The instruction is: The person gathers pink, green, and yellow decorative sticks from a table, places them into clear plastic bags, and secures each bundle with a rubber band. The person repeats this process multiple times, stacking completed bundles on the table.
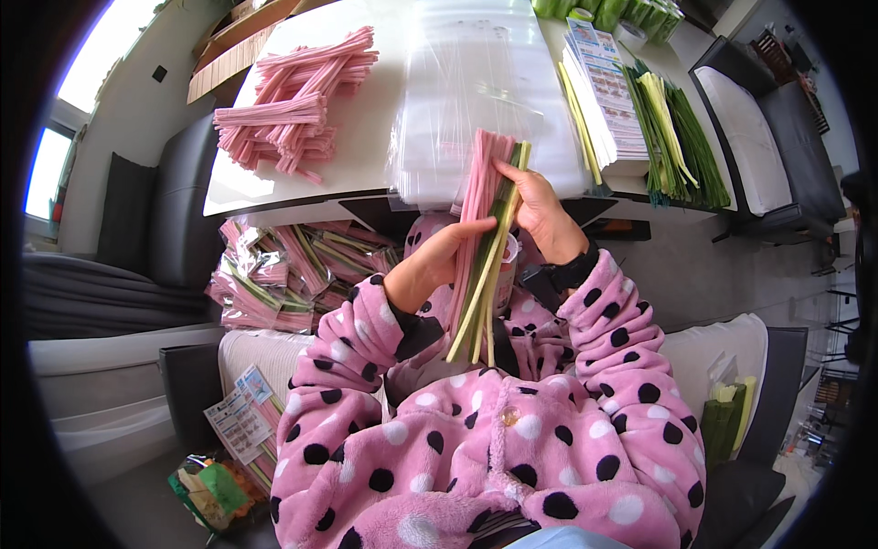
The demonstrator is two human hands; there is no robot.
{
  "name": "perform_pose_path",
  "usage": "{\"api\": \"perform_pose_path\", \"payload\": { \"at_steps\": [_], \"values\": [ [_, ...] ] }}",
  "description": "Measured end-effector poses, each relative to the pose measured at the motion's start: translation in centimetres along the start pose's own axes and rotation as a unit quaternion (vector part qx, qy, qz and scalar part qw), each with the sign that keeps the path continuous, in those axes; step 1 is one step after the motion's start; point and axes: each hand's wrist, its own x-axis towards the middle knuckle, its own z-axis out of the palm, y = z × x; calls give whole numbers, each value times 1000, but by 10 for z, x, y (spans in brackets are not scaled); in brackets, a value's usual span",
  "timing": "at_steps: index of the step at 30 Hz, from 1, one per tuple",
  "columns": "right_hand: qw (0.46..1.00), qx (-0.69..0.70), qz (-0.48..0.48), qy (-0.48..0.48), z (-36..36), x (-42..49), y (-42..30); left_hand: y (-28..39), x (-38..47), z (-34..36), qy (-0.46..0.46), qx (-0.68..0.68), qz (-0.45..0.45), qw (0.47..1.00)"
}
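Note:
Both my hands hold one upright bundle of chenille stems, pink stems [480, 178] on its left and green and yellow stems [499, 254] on its right. My left hand [432, 255] wraps the bundle around mid-length, its thumb across the front. Higher up, my right hand [542, 211] pinches the right side, thumb on the pink and green stems. The lower ends hang loose and splay slightly above my lap. Just beyond the bundle, a stack of clear plastic bags [473, 89] lies on the white table [391, 41]. Behind the stems, a container [509, 274] is partly hidden.
Pink stem bundles [295, 110] are piled at the table's left. Printed sheets [607, 89] and green and yellow stems [679, 137] lie at right. Filled clear packets [281, 274] heap below the table's left edge. A packet of green stems [727, 415] rests on the seat at right.

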Motion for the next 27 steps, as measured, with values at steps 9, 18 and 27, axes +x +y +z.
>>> {"api": "perform_pose_path", "payload": {
  "at_steps": [9, 18, 27],
  "values": [
    [1000, 2, 5, -10, 4, -5, -1, 4, 1, 2, 56, 119, 17, 991],
    [1000, -5, 5, -3, 5, -8, 0, 1, -1, -1, 41, 62, 28, 997],
    [1000, -2, 0, -1, 6, -8, 3, -2, -2, 1, 80, 76, 60, 992]
  ]
}}
